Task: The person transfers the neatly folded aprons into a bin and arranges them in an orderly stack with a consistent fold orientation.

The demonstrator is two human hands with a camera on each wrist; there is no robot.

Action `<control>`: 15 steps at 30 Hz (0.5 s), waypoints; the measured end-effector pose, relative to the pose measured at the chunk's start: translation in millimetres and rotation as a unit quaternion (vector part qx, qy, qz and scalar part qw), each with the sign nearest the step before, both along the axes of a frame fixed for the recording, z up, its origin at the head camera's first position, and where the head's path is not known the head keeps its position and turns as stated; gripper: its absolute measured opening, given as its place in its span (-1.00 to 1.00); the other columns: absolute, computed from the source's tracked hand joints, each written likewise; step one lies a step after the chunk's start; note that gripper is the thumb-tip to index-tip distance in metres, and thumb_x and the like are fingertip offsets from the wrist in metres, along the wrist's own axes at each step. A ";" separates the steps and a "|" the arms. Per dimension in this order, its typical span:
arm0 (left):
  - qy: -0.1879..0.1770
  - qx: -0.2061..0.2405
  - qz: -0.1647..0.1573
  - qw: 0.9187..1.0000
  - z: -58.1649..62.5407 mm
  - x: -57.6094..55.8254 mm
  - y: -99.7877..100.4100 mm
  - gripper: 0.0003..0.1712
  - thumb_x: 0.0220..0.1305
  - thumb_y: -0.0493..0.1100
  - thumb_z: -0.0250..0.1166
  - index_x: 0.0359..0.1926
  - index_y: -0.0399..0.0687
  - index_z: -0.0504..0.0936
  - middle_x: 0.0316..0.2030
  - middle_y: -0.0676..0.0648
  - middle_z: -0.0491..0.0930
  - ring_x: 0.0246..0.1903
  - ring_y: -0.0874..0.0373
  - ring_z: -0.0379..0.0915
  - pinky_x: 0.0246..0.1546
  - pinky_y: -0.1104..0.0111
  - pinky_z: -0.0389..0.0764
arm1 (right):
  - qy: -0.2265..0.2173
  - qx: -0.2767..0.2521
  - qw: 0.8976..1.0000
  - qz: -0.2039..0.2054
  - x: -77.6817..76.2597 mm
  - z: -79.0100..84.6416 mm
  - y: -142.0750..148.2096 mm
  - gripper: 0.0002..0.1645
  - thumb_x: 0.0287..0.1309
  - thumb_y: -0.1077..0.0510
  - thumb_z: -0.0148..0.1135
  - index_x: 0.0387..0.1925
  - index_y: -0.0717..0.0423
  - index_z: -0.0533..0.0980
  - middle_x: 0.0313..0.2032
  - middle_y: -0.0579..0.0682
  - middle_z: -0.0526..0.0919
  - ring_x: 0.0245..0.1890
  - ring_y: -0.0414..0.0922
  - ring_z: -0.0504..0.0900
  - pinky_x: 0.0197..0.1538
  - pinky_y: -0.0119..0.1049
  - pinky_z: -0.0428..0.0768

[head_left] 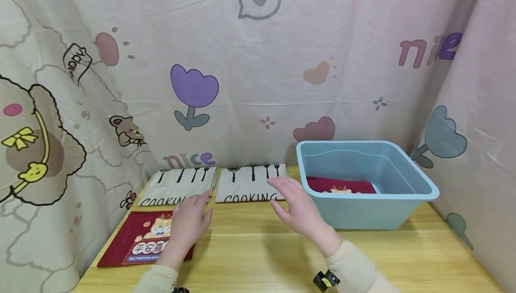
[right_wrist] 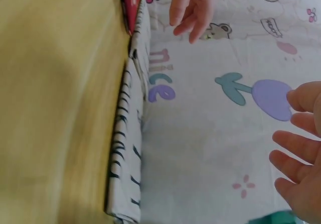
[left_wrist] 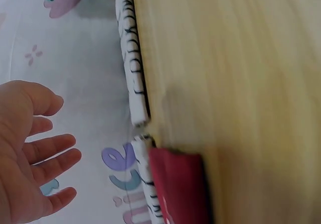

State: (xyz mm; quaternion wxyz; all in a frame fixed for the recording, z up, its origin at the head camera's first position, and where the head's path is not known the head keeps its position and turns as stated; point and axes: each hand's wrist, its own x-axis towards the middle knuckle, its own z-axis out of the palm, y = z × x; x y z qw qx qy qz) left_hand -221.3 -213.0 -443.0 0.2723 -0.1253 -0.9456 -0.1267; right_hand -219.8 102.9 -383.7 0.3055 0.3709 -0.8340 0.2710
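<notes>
Two folded white cloths with black utensil prints and lettering lie side by side at the back of the table, the left cloth (head_left: 177, 185) and the right cloth (head_left: 238, 185). In front of the left one lies a folded red cloth (head_left: 129, 234) with a cartoon animal and characters. My left hand (head_left: 187, 221) hovers above the red cloth's right side, fingers relaxed, holding nothing. Over the right white cloth's front edge, my right hand (head_left: 296, 208) hangs in the air, also holding nothing. Both wrist views show the fingers spread loosely.
A light blue plastic bin (head_left: 371, 212) stands at the back right, with another red cloth (head_left: 342, 185) inside it. Behind everything hangs a printed curtain (head_left: 258, 69), which also runs along both sides. The wooden table (head_left: 250, 257) spreads below the hands.
</notes>
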 end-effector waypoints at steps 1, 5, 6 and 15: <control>-0.002 0.001 0.002 1.000 -1.4 0.3 -2.6 -0.39 0.17 -0.16 0.41 0.24 -0.25 0.52 -0.01 -0.28 0.61 0.03 -0.23 0.49 0.00 -0.15 0.37 | -0.003 0.003 1.000 0.001 0.5 -2.3 -1.8 -0.40 0.10 0.22 0.42 0.20 0.20 0.49 0.13 0.09 0.60 0.18 0.08 0.49 0.26 0.01 0.42; -0.007 0.002 0.011 1.000 -5.9 3.3 -14.5 -0.41 0.15 -0.20 0.41 0.21 -0.27 0.54 -0.01 -0.30 0.60 0.04 -0.24 0.49 -0.04 -0.17 0.38 | -0.022 0.012 1.000 0.007 1.6 -11.3 -9.5 -0.42 0.14 0.21 0.39 0.21 0.18 0.49 0.14 0.08 0.59 0.20 0.09 0.48 0.29 0.01 0.40; -0.009 0.002 0.013 1.000 -6.9 4.1 -17.9 -0.42 0.15 -0.20 0.41 0.20 -0.28 0.55 0.00 -0.31 0.60 0.04 -0.25 0.49 -0.05 -0.18 0.38 | -0.028 0.014 0.999 0.006 1.8 -13.5 -11.4 -0.42 0.15 0.20 0.39 0.22 0.17 0.48 0.14 0.07 0.59 0.20 0.08 0.48 0.29 0.00 0.40; -0.033 -0.015 0.039 0.999 -14.9 12.5 -51.9 -0.41 0.14 -0.19 0.41 0.19 -0.30 0.54 -0.03 -0.35 0.59 -0.01 -0.29 0.50 -0.12 -0.22 0.39 | -0.083 0.012 0.996 -0.016 0.5 -31.1 -20.9 -0.41 0.15 0.17 0.40 0.23 0.14 0.49 0.13 0.04 0.60 0.17 0.01 0.50 0.23 -0.04 0.47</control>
